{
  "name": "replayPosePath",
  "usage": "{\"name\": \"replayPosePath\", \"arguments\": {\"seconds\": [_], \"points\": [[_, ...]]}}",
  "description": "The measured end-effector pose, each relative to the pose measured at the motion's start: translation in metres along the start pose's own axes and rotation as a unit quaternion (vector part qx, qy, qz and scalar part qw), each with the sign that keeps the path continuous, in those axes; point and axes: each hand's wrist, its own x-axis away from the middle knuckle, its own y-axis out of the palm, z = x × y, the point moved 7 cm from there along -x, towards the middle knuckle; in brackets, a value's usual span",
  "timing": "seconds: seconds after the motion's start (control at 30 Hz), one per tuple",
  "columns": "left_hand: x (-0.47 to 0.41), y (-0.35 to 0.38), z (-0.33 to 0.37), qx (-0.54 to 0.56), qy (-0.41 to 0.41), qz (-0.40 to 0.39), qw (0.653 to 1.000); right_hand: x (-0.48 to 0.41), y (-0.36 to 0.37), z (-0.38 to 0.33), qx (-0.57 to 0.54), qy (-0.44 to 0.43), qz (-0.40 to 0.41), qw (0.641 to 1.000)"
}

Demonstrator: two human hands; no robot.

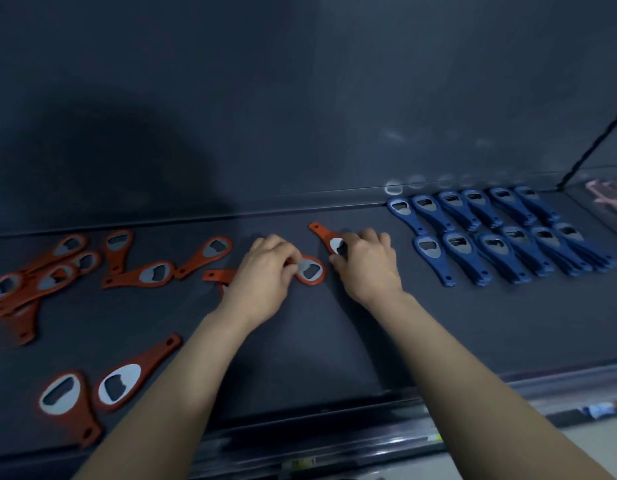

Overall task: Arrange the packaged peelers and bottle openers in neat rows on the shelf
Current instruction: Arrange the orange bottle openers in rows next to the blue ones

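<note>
Blue bottle openers (501,233) lie in two neat rows at the right of the shelf (335,341). Mid-shelf, our left hand (265,268) pinches one orange opener (312,271) and our right hand (364,265) grips a second orange opener (322,233). The scattered orange openers (92,268) at left are not yet sorted, so we judge the task about half done.

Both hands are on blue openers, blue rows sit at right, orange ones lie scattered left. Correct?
No. Head view: the left hand and right hand each grip an orange opener, not blue. The blue rows at right and scattered orange openers at left are as stated.
</note>
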Motion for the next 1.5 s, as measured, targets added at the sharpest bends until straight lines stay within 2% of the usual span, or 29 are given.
{"name": "replayPosePath", "arguments": {"seconds": [0.1, 0.23, 0.4, 0.6, 0.7, 0.83, 0.93, 1.03, 1.13, 1.27, 1.43, 1.5], "points": [[0.007, -0.02, -0.028, -0.048, -0.05, 0.01, 0.998, -0.001, 0.006, -0.014, -0.029, -0.011, 0.0, 1.0], [0.023, -0.029, -0.052, -0.068, -0.109, -0.039, 0.991, 0.001, 0.018, -0.042, -0.047, -0.053, -0.022, 0.997], [0.034, -0.034, -0.055, 0.009, -0.11, -0.078, 0.991, 0.0, 0.02, -0.054, -0.081, -0.06, -0.044, 0.994], [0.044, -0.028, -0.057, 0.06, -0.129, -0.156, 0.977, -0.002, 0.017, -0.043, -0.098, -0.021, -0.096, 0.99], [0.043, -0.028, -0.055, 0.056, -0.125, -0.16, 0.978, -0.003, 0.014, -0.035, -0.097, 0.003, -0.105, 0.99], [0.042, -0.029, -0.045, 0.054, -0.103, -0.144, 0.983, -0.007, 0.009, -0.022, -0.193, 0.037, -0.116, 0.974], [0.041, -0.028, -0.038, 0.052, -0.091, -0.131, 0.986, -0.009, 0.007, -0.022, -0.305, 0.057, -0.102, 0.945], [0.043, -0.027, -0.035, 0.079, -0.093, -0.129, 0.984, -0.007, 0.013, -0.033, -0.36, 0.063, -0.117, 0.923], [0.047, -0.029, -0.039, 0.088, -0.098, -0.121, 0.984, -0.003, 0.023, -0.043, -0.324, 0.05, -0.157, 0.932], [0.054, -0.039, -0.052, 0.059, -0.122, -0.112, 0.984, 0.0, 0.022, -0.049, -0.205, 0.016, -0.127, 0.97], [0.058, -0.043, -0.06, 0.022, -0.124, -0.128, 0.984, 0.002, 0.019, -0.056, -0.194, -0.011, -0.109, 0.975], [0.058, -0.04, -0.061, 0.017, -0.128, -0.14, 0.982, 0.006, 0.024, -0.063, -0.111, -0.025, -0.123, 0.986]]}}
